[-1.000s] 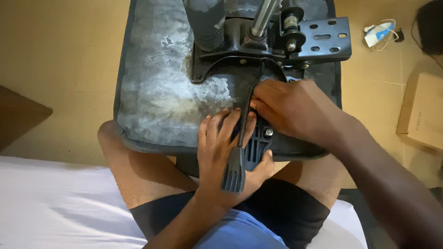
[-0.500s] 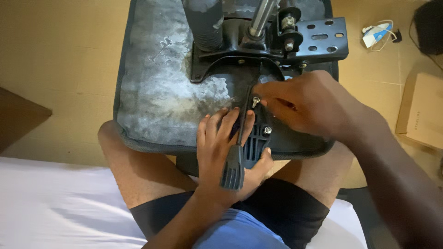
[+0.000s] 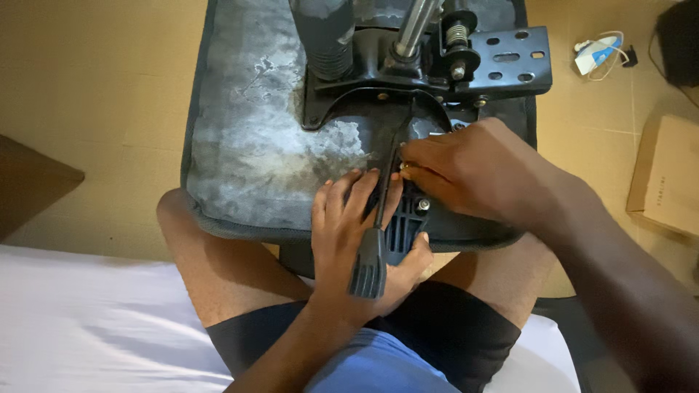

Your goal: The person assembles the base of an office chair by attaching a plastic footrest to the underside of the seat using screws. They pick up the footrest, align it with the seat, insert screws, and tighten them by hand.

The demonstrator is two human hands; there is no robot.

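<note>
- The seat (image 3: pixel 255 153), upside down, lies across the person's knees, its grey worn underside facing the camera.
- A black metal plate (image 3: pixel 510 62) with holes is fixed to the seat at the top, next to a spring and a steel rod (image 3: pixel 415 29).
- A long black lever (image 3: pixel 378 225) runs from this mechanism down toward the person; its ribbed handle end lies over the left hand.
- The left hand (image 3: pixel 357 233) is flat and spread, not clenched; the fingers rest on the seat and on a black ribbed plastic part (image 3: pixel 404 229), with the lever lying across them. It presses more than it grasps.
- The right hand (image 3: pixel 473 171) is just above the left, its fingers pinched together at a small brass-coloured piece (image 3: pixel 405 171), just beside the lever. What kind of piece it is, I cannot tell, it is too small.
- A silver bolt head (image 3: pixel 423 206) shows on the plastic part, just below the right hand.
- On the floor at right lie a cardboard box (image 3: pixel 666 178) and a small white and blue thing (image 3: pixel 597 54) with a cable.
</note>
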